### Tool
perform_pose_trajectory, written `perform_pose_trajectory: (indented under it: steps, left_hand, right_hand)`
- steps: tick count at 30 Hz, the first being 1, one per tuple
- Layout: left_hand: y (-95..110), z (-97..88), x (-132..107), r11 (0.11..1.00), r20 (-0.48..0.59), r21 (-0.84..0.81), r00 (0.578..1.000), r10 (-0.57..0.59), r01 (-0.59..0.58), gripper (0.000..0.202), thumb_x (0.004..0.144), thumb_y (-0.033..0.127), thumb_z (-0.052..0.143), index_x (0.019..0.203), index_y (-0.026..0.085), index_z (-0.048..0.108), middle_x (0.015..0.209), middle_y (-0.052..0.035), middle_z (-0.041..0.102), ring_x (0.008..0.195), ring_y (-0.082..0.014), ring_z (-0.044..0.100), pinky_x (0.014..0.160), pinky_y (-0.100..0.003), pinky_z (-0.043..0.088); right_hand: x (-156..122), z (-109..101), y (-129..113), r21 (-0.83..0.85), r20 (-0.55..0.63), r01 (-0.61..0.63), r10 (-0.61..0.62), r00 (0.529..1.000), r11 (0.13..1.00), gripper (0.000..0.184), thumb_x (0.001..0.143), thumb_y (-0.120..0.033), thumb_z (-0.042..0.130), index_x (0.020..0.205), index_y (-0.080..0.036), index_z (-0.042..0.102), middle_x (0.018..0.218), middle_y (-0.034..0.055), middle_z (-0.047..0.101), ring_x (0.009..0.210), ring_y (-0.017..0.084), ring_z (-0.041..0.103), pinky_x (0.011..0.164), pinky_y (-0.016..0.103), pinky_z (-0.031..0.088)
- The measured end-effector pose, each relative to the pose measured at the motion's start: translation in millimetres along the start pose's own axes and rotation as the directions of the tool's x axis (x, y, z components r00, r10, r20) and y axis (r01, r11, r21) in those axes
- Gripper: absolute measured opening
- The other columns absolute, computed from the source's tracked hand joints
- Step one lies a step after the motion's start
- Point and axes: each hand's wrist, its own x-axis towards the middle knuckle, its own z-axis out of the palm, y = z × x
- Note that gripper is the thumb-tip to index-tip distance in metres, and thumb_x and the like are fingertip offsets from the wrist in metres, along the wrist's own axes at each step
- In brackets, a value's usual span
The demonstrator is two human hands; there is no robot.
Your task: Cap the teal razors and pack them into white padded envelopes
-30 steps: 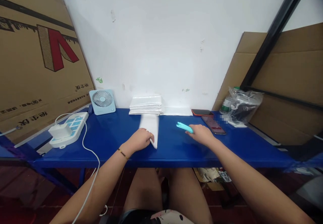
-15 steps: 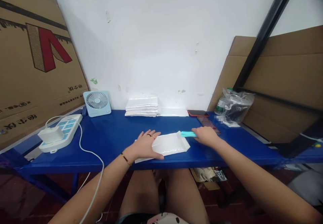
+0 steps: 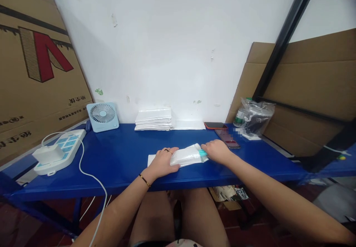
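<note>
A white packet (image 3: 187, 156) with a clear plastic face lies near the front edge of the blue table. My left hand (image 3: 163, 161) is closed around its middle, thumb on the near side and fingers over the far side, and the packet bulges. At the right end, my right hand (image 3: 216, 151) is closed on a bundle of turquoise strips (image 3: 203, 153). The strips run into the packet's right end; my fingers cover their outer part, and their exact kind cannot be made out.
At the back stand a stack of white packets (image 3: 153, 120), one flat packet (image 3: 188, 124) and two phones (image 3: 215, 125). A light blue fan (image 3: 102, 117) and a white power strip (image 3: 69, 147) with a cable are on the left. Bagged items (image 3: 254, 119) and a bottle (image 3: 239, 117) stand on the right.
My right hand has moved left and slightly down, bringing the turquoise strips further into the packet. My left hand has gone from resting flat to squeezing the packet, which now bulges.
</note>
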Motion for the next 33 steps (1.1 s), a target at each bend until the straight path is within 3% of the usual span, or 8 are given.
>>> perform_pose_trajectory:
  steps: [8, 13, 15, 17, 21, 23, 27, 33]
  left_hand:
    - [-1, 2.1, 3, 1.0, 0.044, 0.01, 0.999, -0.021, 0.02, 0.08, 0.066, 0.059, 0.061, 0.135, 0.026, 0.035, 0.129, -0.0097, 0.047, 0.117, -0.0302, 0.042, 0.096, -0.041, 0.034]
    - [-3, -0.8, 8, 0.999, 0.075, 0.031, 0.997, -0.022, 0.019, 0.077, 0.069, 0.059, 0.059, 0.134, 0.025, 0.037, 0.131, -0.0106, 0.045, 0.118, -0.0301, 0.042, 0.097, -0.041, 0.033]
    - [-3, -0.8, 9, 0.999, 0.081, 0.039, 0.997, -0.018, 0.015, 0.077, 0.069, 0.059, 0.058, 0.134, 0.025, 0.037, 0.13, -0.0109, 0.045, 0.118, -0.0305, 0.041, 0.097, -0.042, 0.032]
    - [-4, -0.2, 9, 0.999, 0.085, 0.037, 0.996, -0.012, 0.009, 0.08, 0.068, 0.061, 0.058, 0.136, 0.025, 0.036, 0.132, -0.0108, 0.045, 0.12, -0.0309, 0.039, 0.098, -0.042, 0.032]
    - [-5, 2.3, 9, 1.0, 0.1, 0.012, 0.995, 0.007, -0.008, 0.089, 0.064, 0.067, 0.058, 0.139, 0.027, 0.03, 0.134, -0.0104, 0.042, 0.124, -0.0319, 0.034, 0.099, -0.044, 0.029]
    - [-6, 4.5, 9, 1.0, 0.096, -0.006, 0.995, 0.014, -0.014, 0.09, 0.064, 0.068, 0.058, 0.139, 0.027, 0.03, 0.135, -0.01, 0.042, 0.124, -0.0318, 0.034, 0.099, -0.045, 0.03]
    - [-10, 8.5, 9, 1.0, 0.074, -0.022, 0.997, 0.012, -0.01, 0.086, 0.066, 0.066, 0.057, 0.138, 0.026, 0.032, 0.135, -0.0101, 0.042, 0.124, -0.0311, 0.034, 0.1, -0.044, 0.029]
    - [-11, 5.9, 8, 0.999, 0.081, -0.012, 0.996, 0.036, -0.035, 0.09, 0.065, 0.068, 0.057, 0.139, 0.024, 0.032, 0.136, -0.0105, 0.042, 0.125, -0.0304, 0.035, 0.101, -0.041, 0.03]
  right_hand:
    - [40, -4, -6, 0.247, 0.042, 0.169, -0.185, 0.982, 0.954, 0.042, 0.064, -0.02, 0.066, 0.105, -0.018, 0.057, 0.095, 0.0084, 0.067, 0.084, 0.023, 0.062, 0.068, 0.027, 0.043]
    - [35, 6, 32, 0.683, 0.005, 0.153, -0.213, 0.977, 0.714, 0.067, 0.054, -0.032, 0.076, 0.117, -0.018, 0.056, 0.116, 0.0075, 0.06, 0.103, 0.023, 0.057, 0.087, 0.029, 0.042]
    - [23, 18, 45, 0.824, -0.005, 0.076, -0.127, 0.992, 0.561, 0.077, 0.058, -0.042, 0.074, 0.128, -0.02, 0.049, 0.13, 0.0085, 0.052, 0.116, 0.024, 0.049, 0.095, 0.031, 0.039]
    - [12, 33, 52, 0.912, -0.003, -0.03, 0.078, 0.997, 0.409, 0.067, 0.073, -0.05, 0.06, 0.131, -0.021, 0.045, 0.136, 0.0086, 0.047, 0.123, 0.023, 0.045, 0.099, 0.034, 0.037]
    - [6, 58, 36, 0.948, 0.076, -0.206, 0.458, 0.886, 0.242, 0.059, 0.091, -0.054, 0.025, 0.126, -0.016, 0.052, 0.131, 0.0107, 0.053, 0.124, 0.022, 0.044, 0.103, 0.039, 0.032]
    - [13, 60, 17, 0.956, 0.115, -0.235, 0.507, 0.854, 0.179, 0.064, 0.091, -0.055, 0.019, 0.119, -0.014, 0.058, 0.125, 0.0121, 0.058, 0.119, 0.022, 0.05, 0.101, 0.038, 0.036]
    - [24, 51, -19, 0.989, 0.132, -0.151, 0.476, 0.869, 0.0, 0.066, 0.091, -0.055, 0.017, 0.114, -0.012, 0.06, 0.118, 0.0129, 0.063, 0.106, 0.02, 0.059, 0.092, 0.033, 0.043]
    - [19, 43, -27, 0.99, 0.111, -0.143, 0.595, 0.796, 0.007, 0.055, 0.09, -0.05, 0.026, 0.117, -0.015, 0.059, 0.126, 0.0097, 0.057, 0.12, 0.021, 0.049, 0.099, 0.034, 0.037]
